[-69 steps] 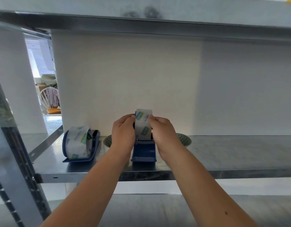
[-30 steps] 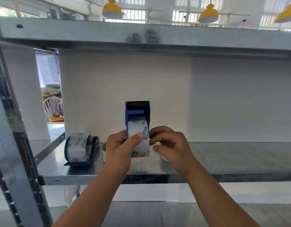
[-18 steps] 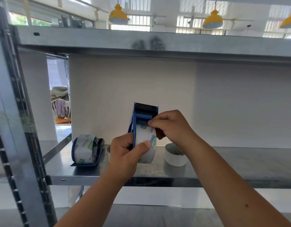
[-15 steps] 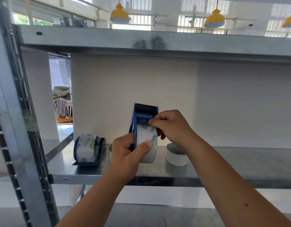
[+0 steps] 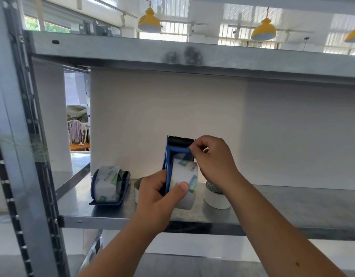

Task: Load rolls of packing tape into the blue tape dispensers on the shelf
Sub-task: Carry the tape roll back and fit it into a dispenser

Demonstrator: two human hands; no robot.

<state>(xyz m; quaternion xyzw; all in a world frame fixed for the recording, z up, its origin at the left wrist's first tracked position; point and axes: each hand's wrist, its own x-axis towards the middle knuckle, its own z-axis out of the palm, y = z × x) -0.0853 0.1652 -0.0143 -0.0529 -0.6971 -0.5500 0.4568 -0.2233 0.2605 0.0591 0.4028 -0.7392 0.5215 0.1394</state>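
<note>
My left hand grips a blue tape dispenser upright above the shelf's front edge, thumb pressed on the clear tape roll seated in it. My right hand pinches the tape's loose end at the dispenser's crossbar, just under the black serrated blade. A second blue dispenser with a clear roll in it lies on the metal shelf to the left. A white tape roll stands on the shelf behind my right wrist. Another roll is mostly hidden behind my left hand.
A steel upright with slotted holes stands close at the left. The upper shelf beam runs overhead. A white wall panel backs the shelf. A lower shelf level shows beneath my arms.
The dispenser came up off the shelf into my left hand. My right hand moved from the roll's side up to the crossbar, pinching the tape end there. In the last half second little has shifted.
</note>
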